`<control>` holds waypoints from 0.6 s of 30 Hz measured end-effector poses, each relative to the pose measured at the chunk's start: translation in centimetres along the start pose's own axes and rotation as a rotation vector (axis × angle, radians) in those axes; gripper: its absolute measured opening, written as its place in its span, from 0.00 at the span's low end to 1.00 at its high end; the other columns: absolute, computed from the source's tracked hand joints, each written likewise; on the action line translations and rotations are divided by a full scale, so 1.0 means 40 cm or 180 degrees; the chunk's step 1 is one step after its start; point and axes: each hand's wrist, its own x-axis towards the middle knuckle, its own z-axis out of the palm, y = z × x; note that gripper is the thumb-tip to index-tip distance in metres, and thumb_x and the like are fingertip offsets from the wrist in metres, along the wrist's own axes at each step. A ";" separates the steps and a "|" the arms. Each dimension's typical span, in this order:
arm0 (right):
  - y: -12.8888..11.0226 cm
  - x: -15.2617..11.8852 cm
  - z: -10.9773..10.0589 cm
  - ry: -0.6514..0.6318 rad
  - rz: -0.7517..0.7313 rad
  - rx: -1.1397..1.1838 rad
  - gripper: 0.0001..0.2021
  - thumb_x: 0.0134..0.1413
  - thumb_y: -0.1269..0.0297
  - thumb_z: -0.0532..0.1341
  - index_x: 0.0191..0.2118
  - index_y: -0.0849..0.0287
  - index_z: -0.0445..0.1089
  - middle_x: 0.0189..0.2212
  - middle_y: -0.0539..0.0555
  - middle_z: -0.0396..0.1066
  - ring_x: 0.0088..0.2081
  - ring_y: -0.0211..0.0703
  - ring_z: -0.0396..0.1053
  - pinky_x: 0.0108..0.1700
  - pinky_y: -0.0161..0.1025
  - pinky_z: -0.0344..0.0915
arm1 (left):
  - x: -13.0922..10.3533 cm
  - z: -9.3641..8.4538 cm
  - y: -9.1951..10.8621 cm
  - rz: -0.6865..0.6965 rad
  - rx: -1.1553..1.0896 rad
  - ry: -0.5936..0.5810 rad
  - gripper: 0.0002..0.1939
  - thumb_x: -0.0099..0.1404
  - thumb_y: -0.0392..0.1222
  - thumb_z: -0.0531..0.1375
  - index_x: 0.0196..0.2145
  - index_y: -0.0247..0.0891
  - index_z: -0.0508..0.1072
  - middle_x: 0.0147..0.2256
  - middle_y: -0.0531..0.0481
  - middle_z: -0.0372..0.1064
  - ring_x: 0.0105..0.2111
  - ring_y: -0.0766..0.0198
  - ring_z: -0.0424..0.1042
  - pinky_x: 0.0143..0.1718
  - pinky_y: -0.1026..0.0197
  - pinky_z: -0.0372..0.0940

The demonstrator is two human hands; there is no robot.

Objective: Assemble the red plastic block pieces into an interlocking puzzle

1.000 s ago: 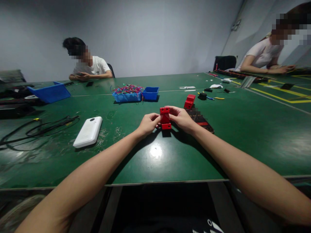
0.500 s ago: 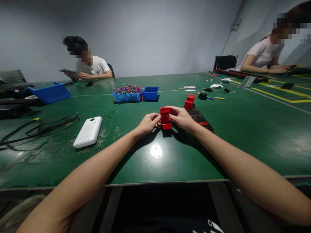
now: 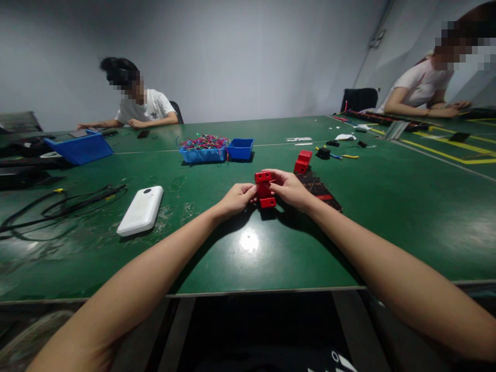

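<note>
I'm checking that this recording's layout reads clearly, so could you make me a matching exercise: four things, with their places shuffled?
1. white device
2. coloured wires
3. held red part
4. other red part

A. between left hand and right hand
B. beyond the right hand, unheld
C. flat on the green table
D. heaped in a blue bin

Pairs: 1-C, 2-D, 3-A, 4-B

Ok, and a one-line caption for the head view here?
Two bare hands hold a red block over a green table, a white power bank to the left.
</note>
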 end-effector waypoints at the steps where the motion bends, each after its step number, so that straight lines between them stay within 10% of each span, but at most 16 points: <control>1: 0.002 0.000 -0.001 -0.0006 0.0005 -0.0010 0.22 0.42 0.65 0.69 0.47 0.59 0.72 0.40 0.55 0.78 0.40 0.44 0.75 0.43 0.42 0.72 | 0.001 -0.001 -0.002 0.0001 0.0007 -0.0002 0.29 0.57 0.66 0.60 0.28 0.31 0.72 0.22 0.52 0.64 0.23 0.71 0.59 0.27 0.65 0.53; 18: 0.007 0.001 -0.004 -0.0021 -0.0118 -0.0066 0.21 0.43 0.63 0.70 0.47 0.58 0.72 0.40 0.55 0.78 0.40 0.44 0.76 0.43 0.42 0.73 | 0.002 -0.001 0.004 -0.0068 -0.0051 0.0021 0.23 0.61 0.59 0.60 0.28 0.32 0.73 0.23 0.51 0.67 0.23 0.69 0.61 0.27 0.65 0.54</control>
